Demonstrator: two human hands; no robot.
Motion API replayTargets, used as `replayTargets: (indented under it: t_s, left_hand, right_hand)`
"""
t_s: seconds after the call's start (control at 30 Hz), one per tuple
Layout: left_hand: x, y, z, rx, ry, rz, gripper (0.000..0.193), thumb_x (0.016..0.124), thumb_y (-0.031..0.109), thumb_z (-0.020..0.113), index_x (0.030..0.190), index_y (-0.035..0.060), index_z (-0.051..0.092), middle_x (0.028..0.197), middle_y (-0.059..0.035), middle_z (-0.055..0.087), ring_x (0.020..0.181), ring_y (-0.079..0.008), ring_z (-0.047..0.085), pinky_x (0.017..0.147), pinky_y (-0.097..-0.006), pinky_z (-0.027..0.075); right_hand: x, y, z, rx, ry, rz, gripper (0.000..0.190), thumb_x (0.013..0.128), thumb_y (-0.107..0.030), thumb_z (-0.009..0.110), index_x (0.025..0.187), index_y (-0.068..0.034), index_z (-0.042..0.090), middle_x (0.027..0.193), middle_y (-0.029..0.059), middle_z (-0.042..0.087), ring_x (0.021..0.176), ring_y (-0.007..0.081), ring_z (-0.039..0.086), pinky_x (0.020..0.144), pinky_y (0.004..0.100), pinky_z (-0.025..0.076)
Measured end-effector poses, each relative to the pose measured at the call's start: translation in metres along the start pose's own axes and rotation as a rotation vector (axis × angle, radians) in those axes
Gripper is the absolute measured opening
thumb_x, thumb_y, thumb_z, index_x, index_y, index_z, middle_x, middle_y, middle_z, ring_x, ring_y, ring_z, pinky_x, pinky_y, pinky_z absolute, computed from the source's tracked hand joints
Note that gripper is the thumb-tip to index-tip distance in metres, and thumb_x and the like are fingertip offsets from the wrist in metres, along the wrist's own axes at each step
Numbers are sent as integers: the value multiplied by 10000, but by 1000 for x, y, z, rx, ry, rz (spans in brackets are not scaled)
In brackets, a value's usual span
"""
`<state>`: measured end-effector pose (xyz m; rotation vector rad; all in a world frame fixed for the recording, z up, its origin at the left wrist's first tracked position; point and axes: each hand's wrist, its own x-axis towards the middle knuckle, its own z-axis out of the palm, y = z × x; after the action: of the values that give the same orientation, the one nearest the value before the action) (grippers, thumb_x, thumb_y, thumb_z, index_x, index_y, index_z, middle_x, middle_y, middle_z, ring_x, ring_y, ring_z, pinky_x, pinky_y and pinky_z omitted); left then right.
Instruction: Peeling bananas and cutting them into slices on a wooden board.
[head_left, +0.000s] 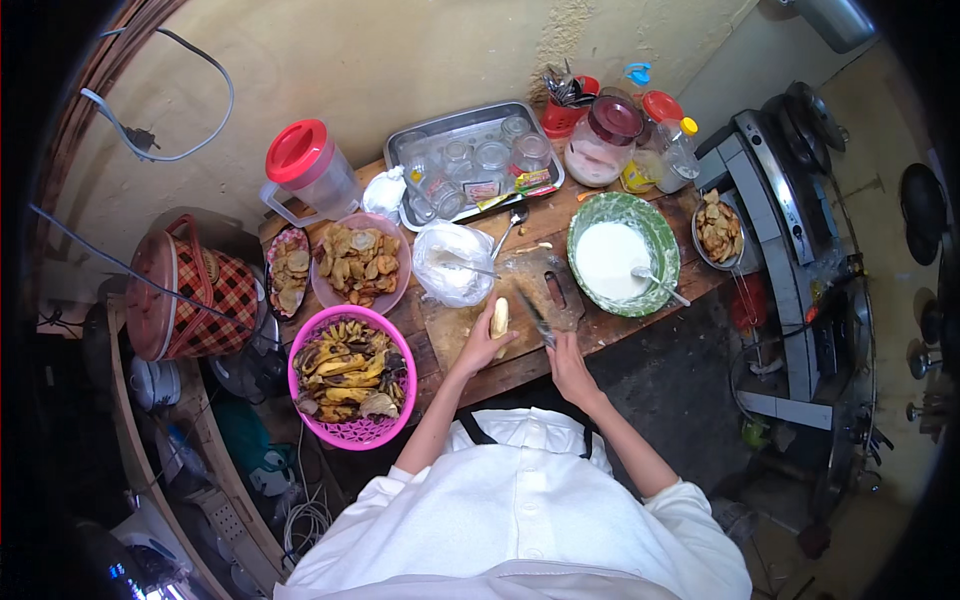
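My left hand (482, 341) holds a peeled banana (499, 318) upright over a wooden cutting board (457, 330). Just to its right, my right hand (571, 367) grips a knife (534, 316), its blade pointing up and to the left, apart from the banana. A green bowl (664, 225) of white batter, with a spoon (660, 283) in it, stands right of the board. Above my left hand lies a clear plastic bag (450, 264) of white powder. A pink basket (407, 352) of ripe bananas is at the left, below a pink bowl (403, 289) of fried pieces.
A metal tray (555, 161) of glass jars stands at the back beside a red-lidded pitcher (315, 169). Jars and a yellow-capped bottle (681, 154) are at the back right. A strainer of fried pieces (718, 229) hangs near the stove (776, 180). A checked container (214, 292) stands left.
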<state>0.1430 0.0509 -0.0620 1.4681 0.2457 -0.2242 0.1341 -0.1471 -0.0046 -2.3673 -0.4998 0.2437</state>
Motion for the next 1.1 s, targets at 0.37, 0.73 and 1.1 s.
replayTargets:
  t_s: [0.37,0.73,1.1]
  left_hand:
    - [44,10,36,647,285,116,866,639,112,739,1364,50,269,1207,-234,461,1116,-371,440,960,-400,342]
    - [36,-8,22,-14,249,-118,381,855,68,527,1227,4,476,987,-89,590,831,-131,597,644,-238,511]
    - [31,6,5,225,406,-63,264,800,131,655,1009,-22,604,868,-72,645,698,-78,593,570,-196,492]
  right_hand:
    - [2,-18,3,552,49,376,243,956,-236,371,889,-11,434,605,103,557,492,172,593,425,276,443]
    - [15,-34,21,-96,0,307,240,917,-202,383,884,36,383,563,246,558,526,398,578,510,495,457]
    - [29,-48,34,-112,-73,362,249,909,-218,395,915,31,383,624,250,584,619,426,596,573,518,476]
